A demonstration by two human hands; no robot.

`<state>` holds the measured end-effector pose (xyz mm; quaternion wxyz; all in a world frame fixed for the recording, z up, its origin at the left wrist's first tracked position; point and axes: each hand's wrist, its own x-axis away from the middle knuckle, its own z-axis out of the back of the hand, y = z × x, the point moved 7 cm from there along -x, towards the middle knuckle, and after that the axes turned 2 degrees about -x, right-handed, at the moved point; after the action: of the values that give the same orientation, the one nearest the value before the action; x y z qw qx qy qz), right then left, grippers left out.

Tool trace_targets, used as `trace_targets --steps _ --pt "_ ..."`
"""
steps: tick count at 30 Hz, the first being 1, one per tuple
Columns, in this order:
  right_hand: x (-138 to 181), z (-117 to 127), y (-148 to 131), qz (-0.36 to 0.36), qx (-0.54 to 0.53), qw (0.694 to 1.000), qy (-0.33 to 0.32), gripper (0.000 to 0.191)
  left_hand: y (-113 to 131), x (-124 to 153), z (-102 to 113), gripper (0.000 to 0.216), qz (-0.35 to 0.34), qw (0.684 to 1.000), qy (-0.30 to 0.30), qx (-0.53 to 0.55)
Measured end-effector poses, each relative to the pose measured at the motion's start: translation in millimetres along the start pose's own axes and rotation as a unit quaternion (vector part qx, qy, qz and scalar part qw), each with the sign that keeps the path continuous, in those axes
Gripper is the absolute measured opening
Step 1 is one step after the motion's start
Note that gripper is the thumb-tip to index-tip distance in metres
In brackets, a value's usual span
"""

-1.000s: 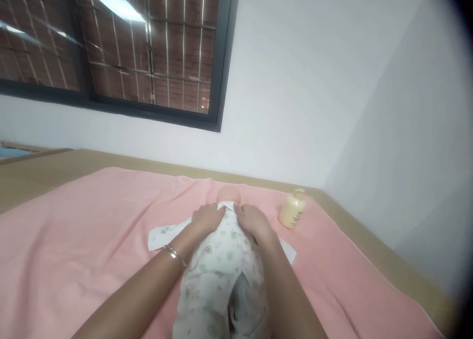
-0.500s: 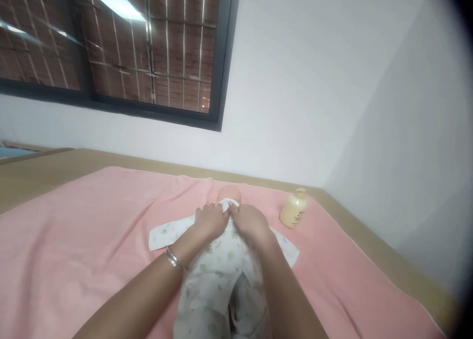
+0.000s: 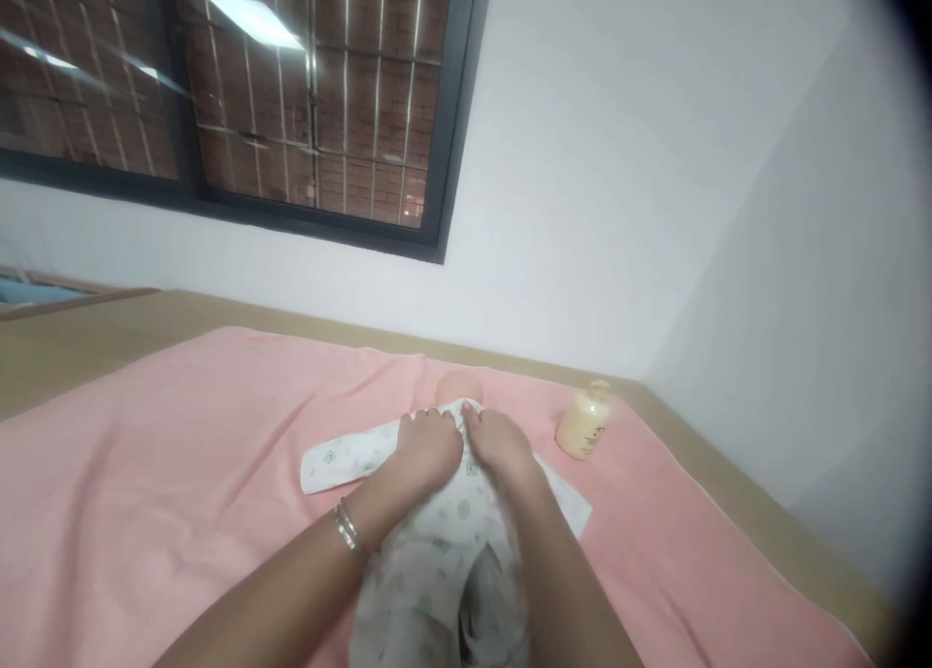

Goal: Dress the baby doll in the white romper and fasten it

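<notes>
A baby doll (image 3: 458,387) lies on a pink towel (image 3: 160,474), dressed in a white garment with small green prints (image 3: 429,571). Only the top of its head shows beyond my hands. My left hand (image 3: 426,447), with a bracelet at the wrist, and my right hand (image 3: 499,443) rest side by side on the garment at the doll's neck, fingers curled and pinching the collar. One printed sleeve (image 3: 342,459) sticks out to the left, another edge of cloth (image 3: 568,498) to the right.
A pale yellow bottle (image 3: 582,421) stands on the towel to the right of the doll, near the corner of the white walls. The towel covers a tan surface (image 3: 87,333). A dark-framed window (image 3: 291,115) with bars is above on the left.
Both hands have slid together up to the collar and closed on it. The camera has shifted slightly, moving the scene a little right and down.
</notes>
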<state>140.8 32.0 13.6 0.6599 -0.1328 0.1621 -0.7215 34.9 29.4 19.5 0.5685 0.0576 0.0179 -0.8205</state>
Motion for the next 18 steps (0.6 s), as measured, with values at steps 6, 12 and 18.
trace_targets --steps 6,12,18 --pt "-12.8 -6.4 11.1 0.025 0.006 1.0 0.0 0.068 -1.2 -2.1 -1.9 0.034 0.019 1.0 0.0 0.006" --pt "-5.5 -3.0 4.4 0.028 0.035 0.999 0.006 0.059 -10.9 -13.3 -7.8 0.044 0.023 0.999 0.011 0.037" --pt "10.0 6.3 -11.0 0.023 0.055 0.998 0.015 0.052 -26.2 -23.5 -16.4 0.052 0.03 0.995 -0.012 0.092"
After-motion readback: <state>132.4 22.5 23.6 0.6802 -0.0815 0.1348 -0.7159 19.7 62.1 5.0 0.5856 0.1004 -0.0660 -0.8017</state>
